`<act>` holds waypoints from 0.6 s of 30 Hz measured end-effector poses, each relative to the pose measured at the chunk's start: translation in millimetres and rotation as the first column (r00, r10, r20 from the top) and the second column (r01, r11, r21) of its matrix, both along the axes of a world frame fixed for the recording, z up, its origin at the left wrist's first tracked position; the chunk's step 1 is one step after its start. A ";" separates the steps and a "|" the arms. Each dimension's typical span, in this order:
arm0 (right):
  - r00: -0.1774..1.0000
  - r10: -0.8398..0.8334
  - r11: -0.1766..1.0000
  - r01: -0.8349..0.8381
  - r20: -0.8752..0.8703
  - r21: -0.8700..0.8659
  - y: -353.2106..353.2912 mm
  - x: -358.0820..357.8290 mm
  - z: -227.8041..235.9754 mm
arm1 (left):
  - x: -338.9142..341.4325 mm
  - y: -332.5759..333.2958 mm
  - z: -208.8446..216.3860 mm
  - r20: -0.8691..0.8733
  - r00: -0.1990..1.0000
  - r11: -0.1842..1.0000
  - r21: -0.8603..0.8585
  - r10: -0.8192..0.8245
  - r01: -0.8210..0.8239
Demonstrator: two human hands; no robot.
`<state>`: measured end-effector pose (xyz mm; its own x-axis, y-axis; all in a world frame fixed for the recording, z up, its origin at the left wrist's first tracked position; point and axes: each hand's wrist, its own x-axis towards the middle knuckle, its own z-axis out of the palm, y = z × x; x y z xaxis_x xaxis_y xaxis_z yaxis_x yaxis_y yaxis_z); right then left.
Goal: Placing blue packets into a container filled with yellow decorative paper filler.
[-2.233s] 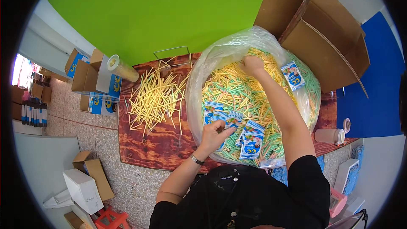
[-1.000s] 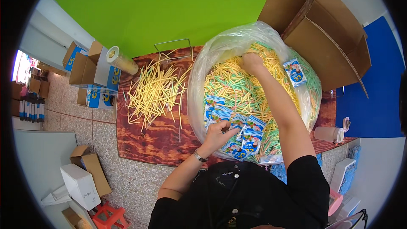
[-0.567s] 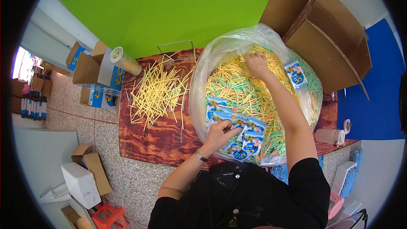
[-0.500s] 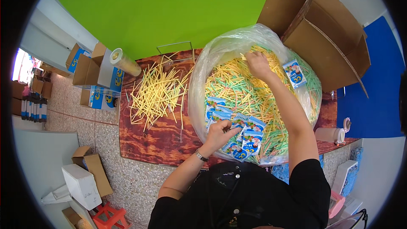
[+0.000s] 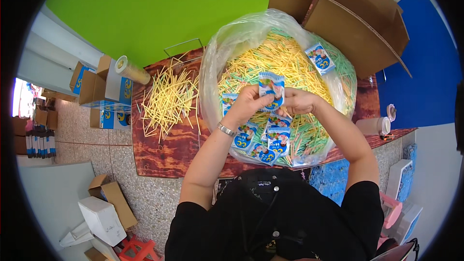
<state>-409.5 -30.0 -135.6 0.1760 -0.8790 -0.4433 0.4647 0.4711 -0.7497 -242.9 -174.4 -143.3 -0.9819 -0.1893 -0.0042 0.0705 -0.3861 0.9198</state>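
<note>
While the blue-and-white packet (image 5: 271,91) is pinched by the left hand (image 5: 245,107) above the open bag (image 5: 209,79), back from the front edge of the table (image 5: 162,159), the right hand (image 5: 300,101) is curled beside it, contents indiscernible; light, steady pressure is advised.

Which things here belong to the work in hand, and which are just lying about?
Apparently in the work:
blue packet, gripped by the left hand, with the right hand beside it
short pastel sticks
clear plastic bag holding them
other packets on the sticks

Apparently lying about:
long yellow straws heaped on the table
tall jar
open-lidded bottle
large cardboard box
</note>
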 end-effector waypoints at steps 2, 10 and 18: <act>0.995 0.053 0.998 -0.056 -0.086 -0.031 7.2 2.9 -1.2 | 2.6 6.5 4.4 0.009 1.000 0.999 -0.044 0.025 -0.025; 0.775 -0.559 0.799 0.409 -0.295 -0.441 2.8 25.3 20.0 | 19.8 55.5 -12.2 -0.051 0.981 0.953 0.255 0.185 -0.166; 0.641 -0.616 0.767 0.356 -0.457 -0.534 -3.0 29.8 35.6 | 14.0 50.1 -13.0 -0.038 0.987 0.920 0.368 0.156 -0.131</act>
